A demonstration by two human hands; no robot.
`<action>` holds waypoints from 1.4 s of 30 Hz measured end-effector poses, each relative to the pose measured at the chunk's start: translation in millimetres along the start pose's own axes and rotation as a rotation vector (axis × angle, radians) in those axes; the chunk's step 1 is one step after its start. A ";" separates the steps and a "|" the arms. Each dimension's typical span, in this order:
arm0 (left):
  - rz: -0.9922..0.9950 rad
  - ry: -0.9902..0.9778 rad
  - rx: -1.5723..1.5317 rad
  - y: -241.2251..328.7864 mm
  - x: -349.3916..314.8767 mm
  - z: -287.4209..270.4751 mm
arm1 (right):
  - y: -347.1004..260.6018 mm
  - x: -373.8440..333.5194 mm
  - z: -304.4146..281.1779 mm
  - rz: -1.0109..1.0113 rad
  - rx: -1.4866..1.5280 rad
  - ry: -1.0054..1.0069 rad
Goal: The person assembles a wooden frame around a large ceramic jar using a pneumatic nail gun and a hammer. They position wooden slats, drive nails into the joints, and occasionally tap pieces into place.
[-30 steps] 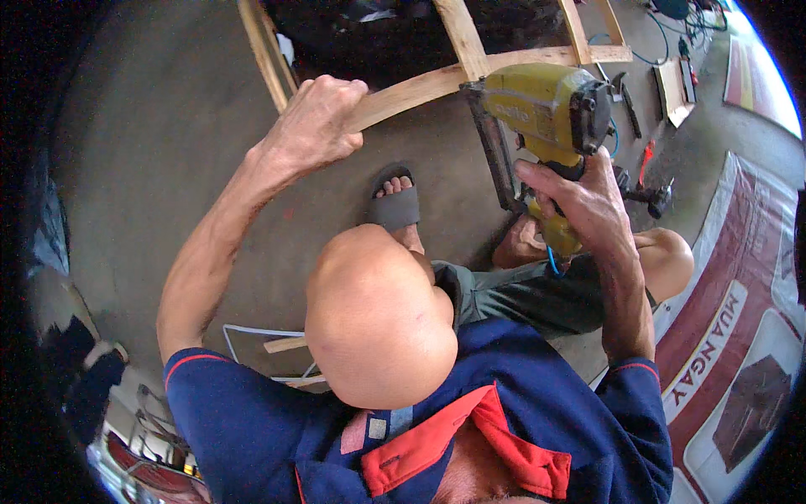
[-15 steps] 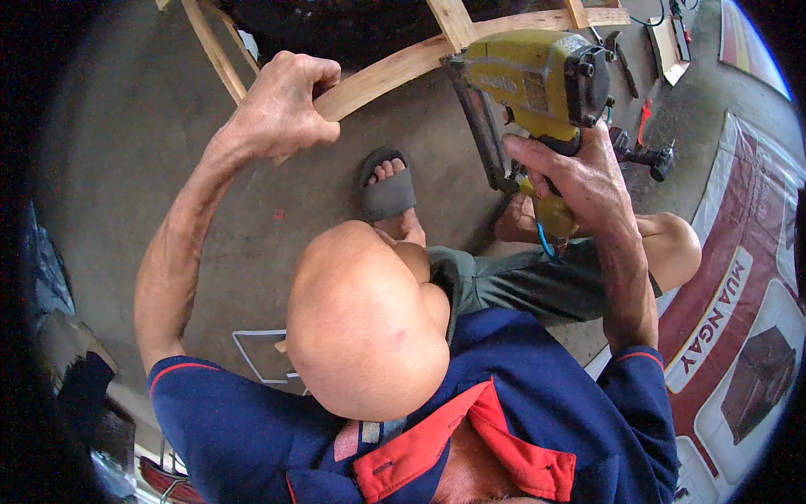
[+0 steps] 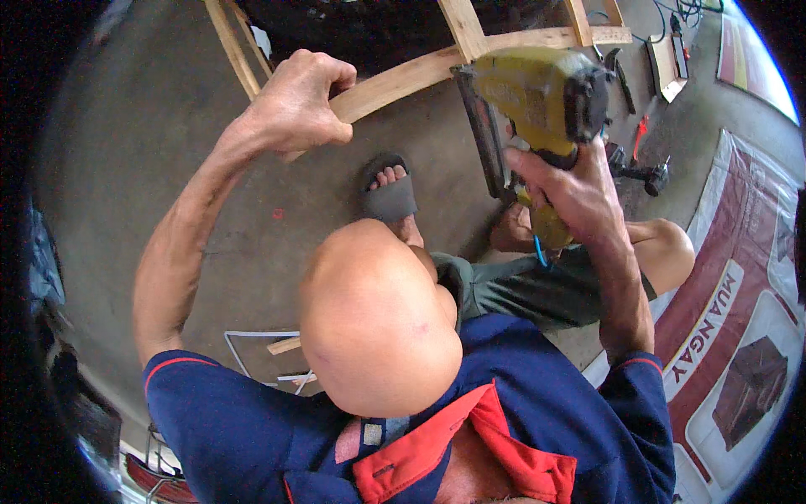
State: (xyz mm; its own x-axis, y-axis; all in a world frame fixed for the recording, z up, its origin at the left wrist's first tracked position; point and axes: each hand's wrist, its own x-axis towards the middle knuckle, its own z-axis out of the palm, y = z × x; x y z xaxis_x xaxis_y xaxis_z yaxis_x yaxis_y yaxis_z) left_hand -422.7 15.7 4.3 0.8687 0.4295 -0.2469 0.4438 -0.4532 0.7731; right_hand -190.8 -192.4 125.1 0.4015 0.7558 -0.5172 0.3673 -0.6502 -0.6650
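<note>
Over grey floor (image 3: 243, 269), left hand (image 3: 300, 102) grips wooden strip (image 3: 395, 86), right hand (image 3: 583, 191) holds yellow nailer (image 3: 529, 94).

A drill (image 3: 645, 175) is set on the grey floor (image 3: 252, 260). Beyond it, a red tool (image 3: 641, 137) and a hammer (image 3: 624, 82) are laid; to its right, a printed sheet (image 3: 663, 378) is spread.

Can read two words in bold, dark capitals, one after the other, slanting along a narrow white strip (image 3: 705, 332) on the maroon-and-white sheet (image 3: 750, 220) lying at the right. Can make out only blurred, unreadable marks on the yellow side of the nail gun (image 3: 533, 88).
</note>
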 end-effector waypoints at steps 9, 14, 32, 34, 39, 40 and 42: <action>0.030 0.016 0.035 -4.1 -0.1 -1.4 | -24.9 -13.8 25.5 0.072 0.062 -0.118; 0.028 0.018 0.070 -4.9 2.0 0.8 | -24.8 -13.8 32.0 0.110 0.049 -0.115; 0.152 0.195 0.188 -4.4 -19.5 7.5 | -23.4 -12.2 8.9 0.043 0.017 -0.019; 0.163 0.219 0.299 -5.6 -39.3 -3.1 | -33.7 -8.7 6.3 0.005 -0.032 -0.050; 0.313 0.512 0.478 -9.2 -91.4 -11.7 | -27.1 -9.5 17.7 -0.039 0.074 -0.014; 0.231 0.596 0.405 -8.0 -96.3 -6.9 | -21.3 -10.9 21.9 -0.052 0.098 0.013; 0.041 0.764 0.251 -8.8 -110.8 17.4 | -14.9 -14.0 30.3 -0.013 0.133 0.000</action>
State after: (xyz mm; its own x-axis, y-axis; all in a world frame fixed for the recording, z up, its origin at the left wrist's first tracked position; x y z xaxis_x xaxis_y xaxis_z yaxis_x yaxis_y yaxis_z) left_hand -519.0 -41.5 14.7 0.5347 0.7831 0.3176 0.5295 -0.6034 0.5962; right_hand -227.3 -191.0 125.8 0.3975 0.7644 -0.5077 0.2584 -0.6241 -0.7374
